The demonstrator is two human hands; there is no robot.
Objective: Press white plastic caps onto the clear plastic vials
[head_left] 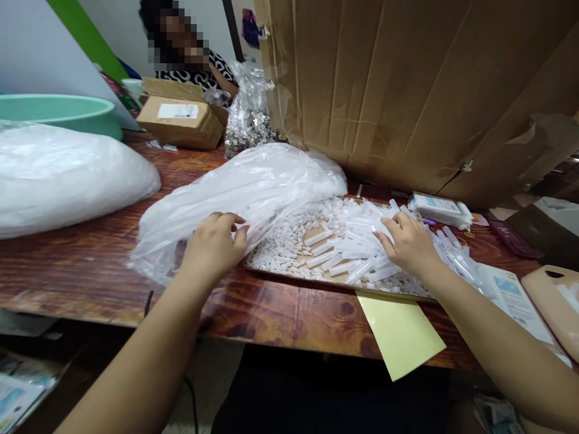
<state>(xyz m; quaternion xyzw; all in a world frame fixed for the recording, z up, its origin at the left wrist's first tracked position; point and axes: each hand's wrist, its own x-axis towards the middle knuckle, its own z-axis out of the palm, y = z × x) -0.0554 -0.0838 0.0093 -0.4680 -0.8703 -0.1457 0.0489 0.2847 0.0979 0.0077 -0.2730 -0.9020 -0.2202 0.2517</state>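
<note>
My left hand (218, 241), fingers curled and thumb raised, grips the edge of a clear plastic bag (226, 181) that drapes over the table and the tray's left end. Among translucent plastic tubes (362, 250), my right hand (409, 241) has its thumb and fingers bent around a tube's end; the contact is partly hidden. The tubes lie in a loose pile in a shallow cardboard tray (312, 232). Many small white plastic pieces (275, 244) are scattered at the tray's left side and around the tubes.
A large cardboard box (384, 84) stands behind the tray. A stuffed white bag (67, 181), green basin (58, 108), small carton (181, 120) and bag of metal parts (248, 126) stand left and behind. Yellow paper (398, 337) overhangs the table's front edge. Another person (194, 75) sits opposite.
</note>
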